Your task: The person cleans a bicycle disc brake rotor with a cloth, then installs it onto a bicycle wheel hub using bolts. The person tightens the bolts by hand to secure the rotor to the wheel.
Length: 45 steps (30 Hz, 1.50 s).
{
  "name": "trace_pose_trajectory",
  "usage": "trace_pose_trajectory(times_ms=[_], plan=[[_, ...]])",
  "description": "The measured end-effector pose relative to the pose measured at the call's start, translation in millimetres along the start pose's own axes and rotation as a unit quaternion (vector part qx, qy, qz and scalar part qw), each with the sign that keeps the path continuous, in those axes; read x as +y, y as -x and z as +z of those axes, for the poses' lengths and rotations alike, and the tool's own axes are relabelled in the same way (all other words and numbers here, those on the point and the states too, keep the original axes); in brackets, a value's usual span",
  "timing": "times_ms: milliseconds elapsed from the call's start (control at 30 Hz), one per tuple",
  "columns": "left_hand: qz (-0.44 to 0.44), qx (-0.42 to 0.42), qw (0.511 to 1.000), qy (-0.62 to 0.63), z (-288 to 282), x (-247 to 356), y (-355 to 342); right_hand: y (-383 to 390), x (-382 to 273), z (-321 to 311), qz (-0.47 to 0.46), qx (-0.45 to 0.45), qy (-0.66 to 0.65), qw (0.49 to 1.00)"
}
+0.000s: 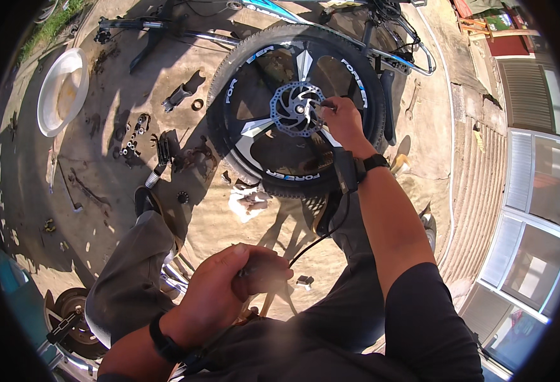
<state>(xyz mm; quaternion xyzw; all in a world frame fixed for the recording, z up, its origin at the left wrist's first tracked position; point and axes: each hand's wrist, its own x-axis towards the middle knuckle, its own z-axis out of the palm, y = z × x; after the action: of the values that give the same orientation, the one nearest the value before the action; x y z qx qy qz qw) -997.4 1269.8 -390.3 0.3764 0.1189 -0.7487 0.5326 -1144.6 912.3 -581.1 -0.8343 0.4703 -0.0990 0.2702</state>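
Note:
A bicycle wheel (242,137) with a black tyre and broad dark spokes lies flat in front of me. On its hub sits a silver brake disc (286,124). My right hand (345,124) is at the disc's right side, fingers pinched together close to the hub; anything between the fingertips is too small to make out. Close to my body, my left hand (238,277) is held up with its fingers curled in. Its palm is partly hidden and a blur lies over the fingertips, so what it holds does not show.
A blue and black bicycle frame (273,9) lies beyond the wheel. Leftward are a white basin (63,92), a pedal (163,149), several small metal parts (130,148) and a hammer-like tool (66,184). A white rag (248,201) lies below the wheel; a wrench (413,100) lies right.

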Motion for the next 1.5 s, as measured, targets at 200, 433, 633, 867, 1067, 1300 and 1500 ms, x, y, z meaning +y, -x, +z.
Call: trace_pose_trajectory(times_ms=[200, 433, 633, 867, 1067, 1300, 1500], plan=[[-0.001, 0.026, 1.000, -0.001, -3.8, 2.6, -10.3, -32.7, 25.3, 15.1, 0.090, -0.015, -0.013, 0.996], [0.002, 0.049, 0.999, -0.011, -7.5, 3.1, -18.8, -35.8, 36.1, 25.4, 0.147, -0.018, -0.020, 0.989], [0.005, 0.052, 0.999, -0.006, -6.4, 1.3, -19.9, -35.9, 44.9, 28.9, 0.159, -0.011, -0.040, 0.986], [0.006, 0.051, 0.999, -0.006, -7.0, 1.9, -18.5, -35.3, 47.1, 30.2, 0.178, -0.018, -0.043, 0.983], [0.011, 0.049, 0.999, -0.010, -8.0, 1.8, -17.7, -34.8, 46.4, 29.6, 0.196, -0.022, -0.052, 0.979], [0.014, 0.056, 0.998, -0.011, -6.9, 2.5, -17.5, -33.6, 42.1, 30.6, 0.187, -0.013, -0.046, 0.981], [0.014, 0.060, 0.998, -0.020, -5.3, 3.6, -18.0, -32.1, 50.8, 30.3, 0.173, 0.004, -0.029, 0.984]])
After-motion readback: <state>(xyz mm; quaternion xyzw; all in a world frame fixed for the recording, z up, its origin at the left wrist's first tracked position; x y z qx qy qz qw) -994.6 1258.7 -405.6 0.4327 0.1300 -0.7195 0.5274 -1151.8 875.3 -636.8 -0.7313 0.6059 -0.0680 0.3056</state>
